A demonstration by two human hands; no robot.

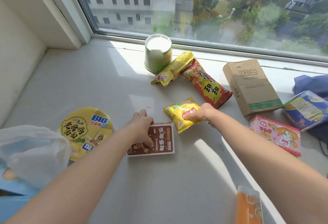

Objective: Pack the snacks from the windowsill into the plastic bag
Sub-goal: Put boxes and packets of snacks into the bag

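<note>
Yellow foil sits in the right grip [198, 114], fingers and thumb clenched on one side of a small crisp bag [179, 117]. Whether the bag is clear of the windowsill [88, 78] I cannot tell. Just beside it, the left grip [142, 128] grasps a brown box [160, 141] lying flat on the sill, fingers hooked over its far edge and thumb pressed on its printed face. Left of that sits a big yellow noodle bowl [85, 131], its near side hidden by the white plastic bag [35, 152] at the lower left. Further back, by the glass, a green cup [157, 55] stands upside down. Next to it a yellow-green packet [174, 68] lies across the end of a red packet [205, 83]. Off to the right lie a cardboard box [252, 87], a pink packet [275, 134] and a blue packet [307, 110]. An orange packet [248, 206] lies at the near edge.
</note>
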